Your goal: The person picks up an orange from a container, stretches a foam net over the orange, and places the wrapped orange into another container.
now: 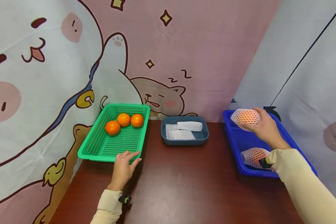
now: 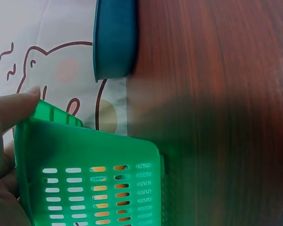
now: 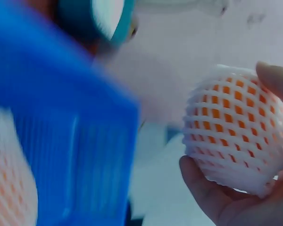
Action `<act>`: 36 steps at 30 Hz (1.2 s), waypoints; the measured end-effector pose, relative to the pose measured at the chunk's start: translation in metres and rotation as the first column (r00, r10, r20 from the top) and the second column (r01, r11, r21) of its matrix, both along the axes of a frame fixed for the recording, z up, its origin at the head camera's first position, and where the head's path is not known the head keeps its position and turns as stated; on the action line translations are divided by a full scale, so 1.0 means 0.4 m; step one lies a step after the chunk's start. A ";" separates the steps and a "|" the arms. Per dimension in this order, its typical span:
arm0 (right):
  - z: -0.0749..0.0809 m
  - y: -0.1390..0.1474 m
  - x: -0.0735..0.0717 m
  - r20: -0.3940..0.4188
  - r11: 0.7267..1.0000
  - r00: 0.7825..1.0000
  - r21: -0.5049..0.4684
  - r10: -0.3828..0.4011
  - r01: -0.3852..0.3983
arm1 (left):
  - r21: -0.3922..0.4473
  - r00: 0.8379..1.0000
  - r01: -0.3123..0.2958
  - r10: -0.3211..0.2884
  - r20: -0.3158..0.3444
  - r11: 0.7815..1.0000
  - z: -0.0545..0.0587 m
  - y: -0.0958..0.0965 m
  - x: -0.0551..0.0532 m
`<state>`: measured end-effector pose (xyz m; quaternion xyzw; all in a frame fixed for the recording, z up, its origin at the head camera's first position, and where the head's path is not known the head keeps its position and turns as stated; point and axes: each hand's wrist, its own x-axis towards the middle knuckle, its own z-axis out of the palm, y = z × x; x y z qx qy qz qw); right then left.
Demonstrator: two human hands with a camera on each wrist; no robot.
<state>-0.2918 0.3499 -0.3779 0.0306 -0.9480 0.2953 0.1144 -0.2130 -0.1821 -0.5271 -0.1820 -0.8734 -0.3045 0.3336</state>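
In the head view my left hand [image 1: 123, 168] is at the near right corner of the green basket [image 1: 114, 157], thumb and fingers on its rim. The left wrist view shows the basket's slotted wall [image 2: 85, 146] close to these fingers. Three oranges [image 1: 112, 127] lie bare in this basket. My right hand [image 1: 268, 129] grips an orange in a white foam net [image 1: 246, 117] above the blue basket [image 1: 235, 149]. In the right wrist view the netted orange [image 3: 233, 129] sits between thumb and fingers. Another netted fruit [image 1: 254, 156] lies in the blue basket, partly hidden by my wrist.
A small dark teal tray [image 1: 184, 142] stands between the two baskets with several white foam nets [image 1: 189, 126] in it. Behind everything hangs a printed cloth [image 1: 207, 62] with cartoon animals. The dark brown table [image 1: 184, 183] runs toward me.
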 end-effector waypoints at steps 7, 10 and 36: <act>-0.103 0.138 -0.123 0.251 0.979 0.968 0.202 -0.012 -0.041 | -0.009 1.000 0.006 -0.006 -0.021 1.000 0.000 0.001 0.001; -0.168 0.173 -0.127 0.349 0.973 0.937 0.224 -0.023 -0.060 | -0.010 1.000 0.012 -0.012 -0.009 1.000 -0.005 0.005 0.002; -0.266 0.142 -0.118 0.464 0.979 0.886 0.175 0.014 -0.108 | -0.010 1.000 -0.011 0.011 -0.023 1.000 -0.005 -0.002 0.001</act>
